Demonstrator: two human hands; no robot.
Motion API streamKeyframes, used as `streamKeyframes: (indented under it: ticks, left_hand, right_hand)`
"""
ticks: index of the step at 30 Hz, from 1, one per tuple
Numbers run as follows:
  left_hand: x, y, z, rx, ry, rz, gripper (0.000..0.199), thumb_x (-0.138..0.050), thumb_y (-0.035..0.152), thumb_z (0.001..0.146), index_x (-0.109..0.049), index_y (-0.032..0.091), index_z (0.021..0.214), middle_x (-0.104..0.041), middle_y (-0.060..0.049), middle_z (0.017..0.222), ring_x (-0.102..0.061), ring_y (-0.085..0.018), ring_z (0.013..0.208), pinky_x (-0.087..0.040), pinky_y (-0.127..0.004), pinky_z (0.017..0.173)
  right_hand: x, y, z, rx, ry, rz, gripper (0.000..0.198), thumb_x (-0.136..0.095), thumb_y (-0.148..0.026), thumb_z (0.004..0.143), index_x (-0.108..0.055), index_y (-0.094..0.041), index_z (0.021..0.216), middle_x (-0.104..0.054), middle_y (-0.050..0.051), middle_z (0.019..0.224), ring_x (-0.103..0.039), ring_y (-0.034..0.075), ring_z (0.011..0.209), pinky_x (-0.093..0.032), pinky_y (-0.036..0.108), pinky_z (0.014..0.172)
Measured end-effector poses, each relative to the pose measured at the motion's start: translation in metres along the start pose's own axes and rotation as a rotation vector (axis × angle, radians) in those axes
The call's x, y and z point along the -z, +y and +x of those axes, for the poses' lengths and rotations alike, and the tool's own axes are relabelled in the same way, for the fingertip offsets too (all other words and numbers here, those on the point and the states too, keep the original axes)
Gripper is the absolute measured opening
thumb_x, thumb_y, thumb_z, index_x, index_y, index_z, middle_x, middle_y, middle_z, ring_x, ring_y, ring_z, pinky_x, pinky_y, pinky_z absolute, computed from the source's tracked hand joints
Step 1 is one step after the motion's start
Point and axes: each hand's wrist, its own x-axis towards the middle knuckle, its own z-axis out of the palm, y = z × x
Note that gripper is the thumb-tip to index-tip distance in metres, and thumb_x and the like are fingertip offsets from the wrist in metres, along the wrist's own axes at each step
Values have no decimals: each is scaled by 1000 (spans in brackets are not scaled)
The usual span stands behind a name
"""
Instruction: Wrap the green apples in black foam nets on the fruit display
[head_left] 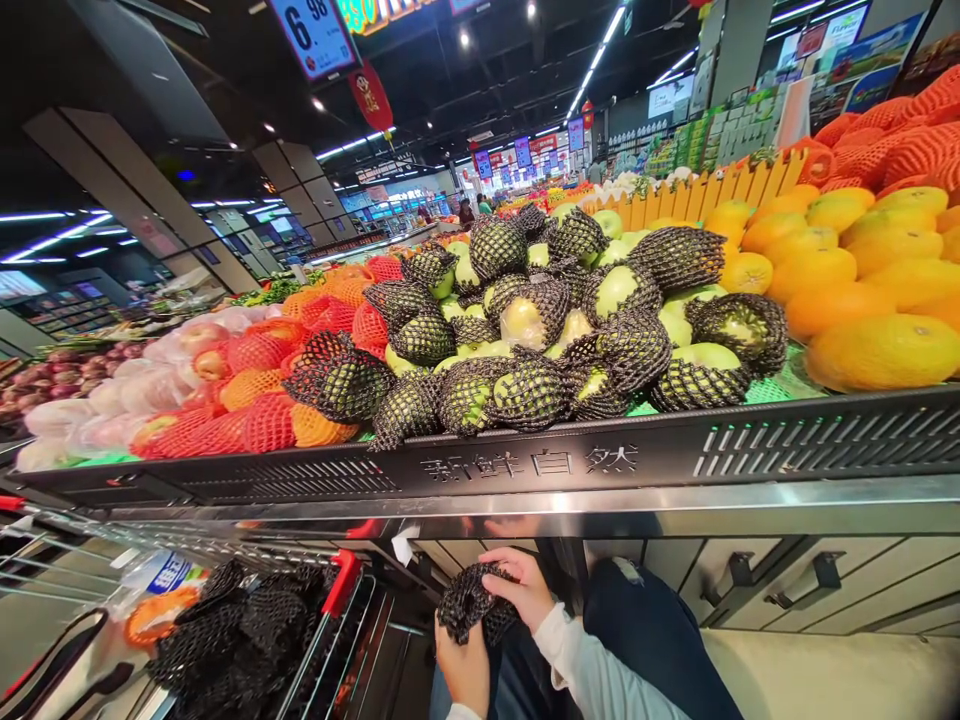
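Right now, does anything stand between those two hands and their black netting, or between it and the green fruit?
Nothing visible separates the left hand or right hand from the black netting: both hold it. The display's black front panel and metal edge stand between it and the green fruit.

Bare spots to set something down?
Narrow silver metal ledge below slotted black display rim; beige floor bordered by dark denim leg and grey panelled cabinet. Crowded: among netted green fruit, in silver wire cart, around hand-held black mesh.

Orange citrus [885,352] lies at right, onions [64,388] at far left; a price screen [313,40] hangs overhead.
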Motion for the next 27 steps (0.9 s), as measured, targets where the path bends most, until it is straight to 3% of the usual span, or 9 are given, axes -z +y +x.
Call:
streamKeyframes:
  ticks: [2,6,8,10,13,16,18,22,27]
  left_hand:
    - [0,1,1,57,-11,-35,43,-61,42,64,-66,17,98,-73,-13,105,-68,-29,99,-53,-41,91]
    - [-1,0,2,79,-45,-74,44,-62,43,59,-66,17,95,-74,-10,98,-67,-28,95,-52,-38,87]
    - [-1,1,0,59,-57,-78,39,-62,43,61,-64,18,90,-72,-8,93,-66,-26,89,-52,-36,84]
    - [-1,4,-2,20,-26,-63,32,-59,43,67,-60,19,89,-68,-6,88,-64,-24,84,-52,-37,83]
    - [1,12,-3,-8,99,-63,35,-55,40,73,-55,20,101,-63,-8,97,-63,-25,91,-51,-41,88]
    - [2,18,-2,-40,140,-62,43,-50,38,79,-54,20,117,-60,-13,120,-58,-29,115,-44,-47,103]
    - [2,16,-1,-83,108,-38,40,-47,39,81,-59,19,113,-61,-13,119,-56,-31,118,-41,-49,107]
    - [2,4,-3,-101,-63,-51,40,-50,47,81,-59,17,106,-64,-15,114,-59,-32,112,-43,-50,104]
    - [-1,-7,-5,18,-156,-58,61,-50,56,83,-48,16,128,-60,-20,130,-60,-33,117,-45,-50,103]
  right_hand:
    - [0,-5,1,-16,38,100,42,-88,-43,56,-78,-21,90,-75,3,80,-62,13,66,-48,27,66]
    - [-1,-9,3,-34,120,277,41,-87,-40,58,-79,-21,93,-70,7,123,-67,17,92,-50,28,81]
    - [-2,-10,3,-42,109,275,45,-86,-43,59,-79,-22,98,-69,8,125,-68,21,100,-51,33,90]
    - [-2,-10,1,0,88,151,48,-83,-48,63,-78,-22,103,-71,10,122,-69,25,105,-50,40,97]
    - [-1,-10,-7,219,43,-363,41,-64,-45,86,-71,-25,120,-71,10,122,-67,27,111,-49,45,101]
    - [-2,-8,-19,459,-4,-905,45,-36,-28,99,-53,-28,140,-73,11,118,-71,26,99,-54,41,87]
    - [-4,-5,-25,511,6,-1108,49,-29,-24,100,-44,-27,147,-75,13,107,-72,26,88,-54,40,78]
    - [-14,0,-29,402,-38,-1263,49,-37,-28,99,-43,-28,148,-74,13,88,-70,27,81,-54,40,75]
    - [-23,1,-36,249,-152,-1076,65,-44,-26,94,-22,-32,156,-67,14,111,-64,28,101,-52,43,90]
